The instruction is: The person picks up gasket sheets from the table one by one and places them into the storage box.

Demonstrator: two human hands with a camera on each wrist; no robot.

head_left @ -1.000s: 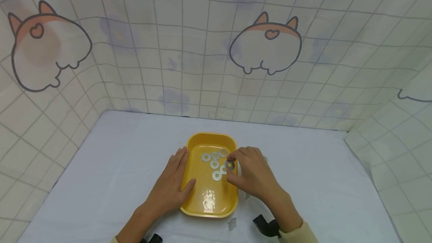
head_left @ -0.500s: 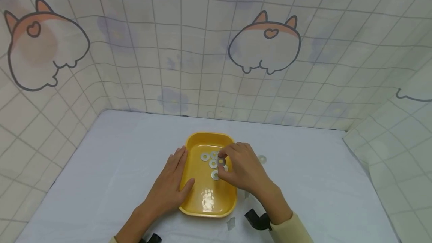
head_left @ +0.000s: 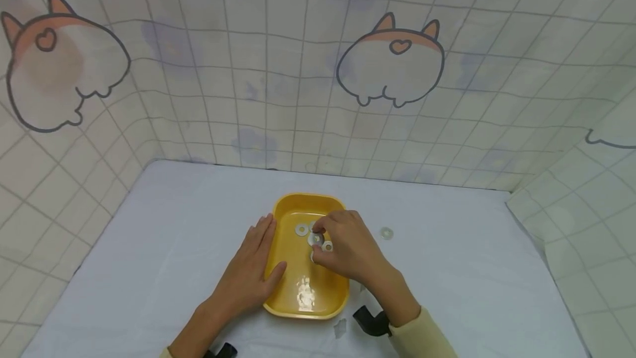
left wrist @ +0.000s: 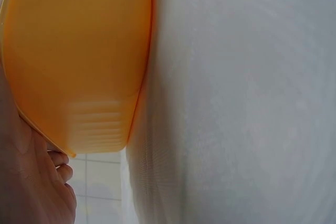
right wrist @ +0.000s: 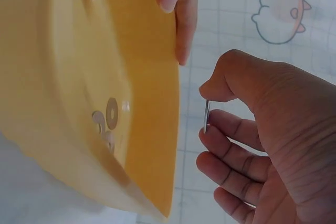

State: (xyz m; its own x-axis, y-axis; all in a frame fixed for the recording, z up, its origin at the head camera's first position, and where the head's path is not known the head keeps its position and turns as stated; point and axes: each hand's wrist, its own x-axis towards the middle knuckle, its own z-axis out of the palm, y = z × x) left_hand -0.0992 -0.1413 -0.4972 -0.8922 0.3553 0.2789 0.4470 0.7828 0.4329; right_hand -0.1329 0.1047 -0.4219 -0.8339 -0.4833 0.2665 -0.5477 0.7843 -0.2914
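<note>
My left hand [head_left: 248, 267] rests along the left rim of a yellow tray [head_left: 285, 294], fingers straight and thumb over the edge. In the left wrist view, that hand [left wrist: 39, 182] lies against the tray's outer wall [left wrist: 79, 51]. Above the tray, my right hand [head_left: 353, 250] pinches a flat metal washer [head_left: 316, 240] between thumb and fingertips. The right wrist view shows this held washer [right wrist: 207, 116] edge-on, raised clear of the tray. Several loose washers [head_left: 301, 230] lie on the tray floor, some hidden behind my right hand.
Another washer [head_left: 386, 233] lies on the white tablecloth [head_left: 447, 269] right of the tray. A grey patch [head_left: 340, 328] is near the tray's front right corner. Black wrist mounts [head_left: 371, 322] show by both wrists. A patterned curtain [head_left: 278, 70] surrounds the table.
My right hand has moved left over the tray with the pinched washer, uncovering the washer on the cloth at right. My left hand stays on the rim.
</note>
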